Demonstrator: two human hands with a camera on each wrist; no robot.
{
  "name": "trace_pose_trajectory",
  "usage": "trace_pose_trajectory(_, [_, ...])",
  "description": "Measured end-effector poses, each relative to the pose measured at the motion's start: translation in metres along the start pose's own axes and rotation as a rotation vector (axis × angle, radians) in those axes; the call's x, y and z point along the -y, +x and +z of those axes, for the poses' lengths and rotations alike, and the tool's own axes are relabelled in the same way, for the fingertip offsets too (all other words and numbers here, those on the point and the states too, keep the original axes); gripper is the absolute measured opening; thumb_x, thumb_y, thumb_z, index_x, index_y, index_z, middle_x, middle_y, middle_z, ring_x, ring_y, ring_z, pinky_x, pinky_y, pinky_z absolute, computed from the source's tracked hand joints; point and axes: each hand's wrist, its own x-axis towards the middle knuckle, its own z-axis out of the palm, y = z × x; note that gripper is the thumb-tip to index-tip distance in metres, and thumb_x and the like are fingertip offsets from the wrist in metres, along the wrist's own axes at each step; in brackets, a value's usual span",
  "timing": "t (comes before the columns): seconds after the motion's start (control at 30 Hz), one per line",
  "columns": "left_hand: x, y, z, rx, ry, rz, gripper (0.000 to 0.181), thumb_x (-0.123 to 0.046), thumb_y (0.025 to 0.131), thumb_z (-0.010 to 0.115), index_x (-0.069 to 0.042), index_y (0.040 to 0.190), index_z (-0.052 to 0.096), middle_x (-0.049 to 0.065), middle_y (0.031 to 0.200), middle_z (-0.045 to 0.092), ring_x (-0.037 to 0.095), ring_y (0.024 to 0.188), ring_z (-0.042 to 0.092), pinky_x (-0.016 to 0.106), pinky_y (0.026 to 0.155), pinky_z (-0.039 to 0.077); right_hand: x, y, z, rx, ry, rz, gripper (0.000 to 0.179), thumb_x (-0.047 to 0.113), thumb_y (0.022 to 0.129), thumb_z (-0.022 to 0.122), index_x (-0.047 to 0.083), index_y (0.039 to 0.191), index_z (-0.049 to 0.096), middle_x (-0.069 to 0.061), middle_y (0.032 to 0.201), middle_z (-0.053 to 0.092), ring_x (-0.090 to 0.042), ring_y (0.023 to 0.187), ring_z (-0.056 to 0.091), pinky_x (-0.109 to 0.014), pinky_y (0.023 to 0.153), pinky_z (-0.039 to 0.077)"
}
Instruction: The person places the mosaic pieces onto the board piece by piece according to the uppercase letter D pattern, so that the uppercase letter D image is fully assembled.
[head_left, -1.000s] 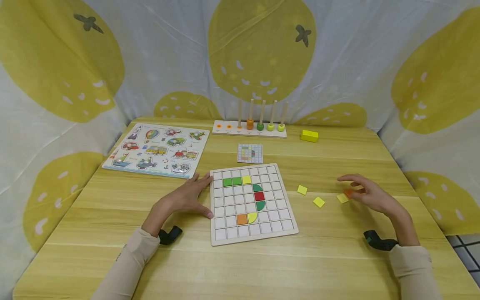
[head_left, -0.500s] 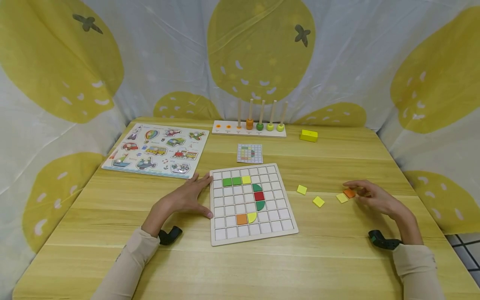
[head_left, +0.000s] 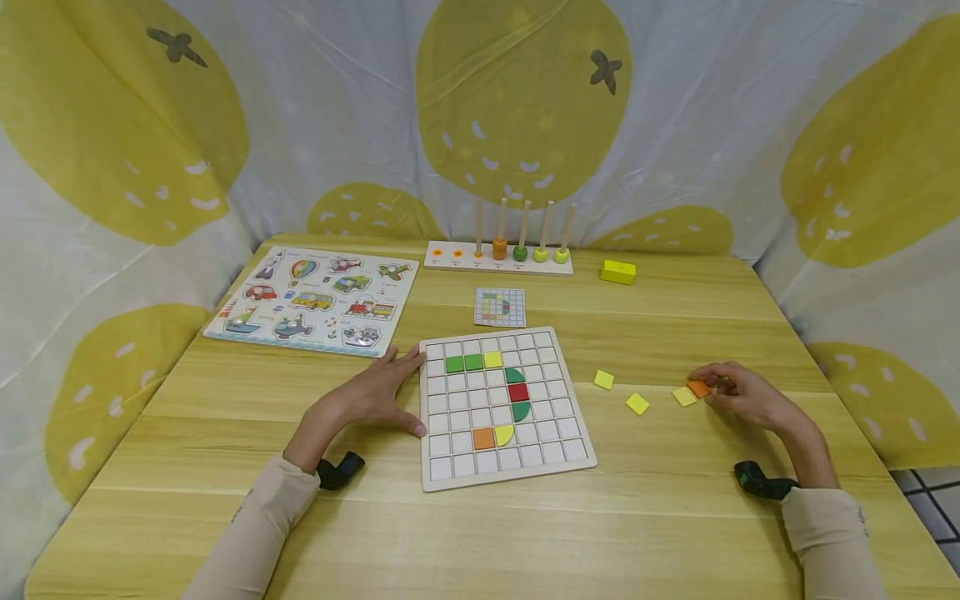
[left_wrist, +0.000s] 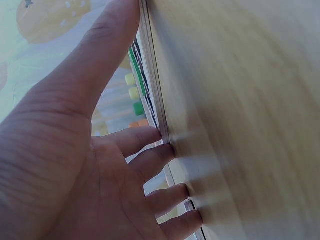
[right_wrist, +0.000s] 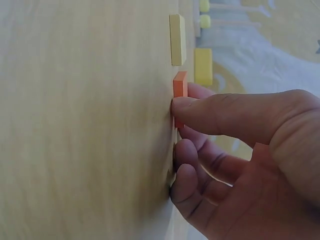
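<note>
A white grid board [head_left: 457,467] lies in the middle of the table, with green, yellow, red and orange pieces in some of its squares. My left hand [head_left: 371,392] rests at the board's left edge; thumb and fingertips touch its side, fingers spread, as the left wrist view also shows. On the right, my right hand [head_left: 750,396] pinches an orange square tile [right_wrist: 180,84] between thumb and fingers, low at the tabletop. A yellow tile [head_left: 684,396] lies right beside the orange one. Two more yellow tiles, one nearer the board [head_left: 603,380] and another [head_left: 637,404], lie between.
Behind the board lies a small pattern card [head_left: 499,307]. A peg stand [head_left: 450,260] with colored beads is farther back, and a yellow block [head_left: 618,272] sits to its right. A vehicle picture puzzle [head_left: 405,283] lies at the back left. Patterned curtains surround the table.
My right hand drew back slightly right off the orange tile, then came in again, and its thumb and fingers now close on the tile. The left hand and board stay still.
</note>
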Motion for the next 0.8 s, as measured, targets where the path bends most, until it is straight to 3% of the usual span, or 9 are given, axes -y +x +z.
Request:
trace_pose_trajectory(0.1, [0.0,0.0,0.0,-0.001,-0.002,0.0,0.118,-0.059,0.064,0.08,-0.008,0.153,0.022,0.012,0.16,0.013,0.042,0.145,-0.002,0.061,0.112,0.014,0.003,0.0,-0.001,0.013,0.001,0.047,0.026,-0.012,0.084,0.06,-0.013,0.11,0.06,-0.02,0.1,0.061,-0.003,0.077,0.049,-0.022,0.061,0.042])
trace_pose_trajectory(0.37, [0.001,0.0,0.0,-0.001,-0.002,0.006,0.117,-0.059,0.065,0.08,-0.008,0.153,0.022,0.012,0.16,0.013,0.043,0.145,-0.001,0.061,0.112,0.014,0.007,0.0,-0.002,0.029,0.019,0.15,0.024,-0.003,0.089,0.061,-0.008,0.112,0.061,-0.017,0.1,0.062,-0.004,0.077,0.051,-0.023,0.062,0.044])
trace_pose_trajectory(0.63, [0.0,0.0,0.0,-0.003,-0.001,0.004,0.118,-0.059,0.064,0.08,-0.008,0.153,0.022,0.011,0.16,0.013,0.042,0.145,-0.001,0.062,0.112,0.014,0.017,0.002,-0.003,0.001,-0.024,0.152,0.025,0.001,0.091,0.062,-0.006,0.114,0.06,-0.018,0.102,0.064,-0.001,0.082,0.054,-0.022,0.068,0.047])
trace_pose_trajectory(0.8, [-0.001,-0.001,0.0,-0.007,-0.002,0.009,0.117,-0.058,0.065,0.08,-0.008,0.153,0.022,0.012,0.16,0.013,0.042,0.145,-0.001,0.062,0.112,0.014,0.024,0.005,-0.002,-0.017,-0.011,0.149,0.026,0.003,0.091,0.063,-0.004,0.116,0.059,-0.017,0.099,0.066,0.0,0.081,0.055,-0.022,0.066,0.047])
